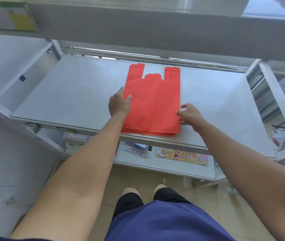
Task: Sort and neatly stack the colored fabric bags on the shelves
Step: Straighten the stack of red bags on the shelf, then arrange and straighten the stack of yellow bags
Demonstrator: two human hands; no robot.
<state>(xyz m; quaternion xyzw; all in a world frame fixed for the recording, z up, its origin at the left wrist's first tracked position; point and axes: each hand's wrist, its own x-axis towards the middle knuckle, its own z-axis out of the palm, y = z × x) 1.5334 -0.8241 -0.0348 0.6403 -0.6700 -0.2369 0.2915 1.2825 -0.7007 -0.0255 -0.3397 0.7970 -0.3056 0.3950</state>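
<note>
You are flanking a stack of red fabric bags (155, 101) lying flat on the grey metal shelf (68, 94), handles pointing away from you and its near edge sitting close to the shelf's front lip. Your left hand (119, 105) is resting relaxed against the stack's left edge, thumb on the top bag, gripping nothing. Your right hand (189, 114) is touching the right edge with loosely curled fingertips, holding nothing. A cake-print packet (181, 156) is lying on the shelf below.
</note>
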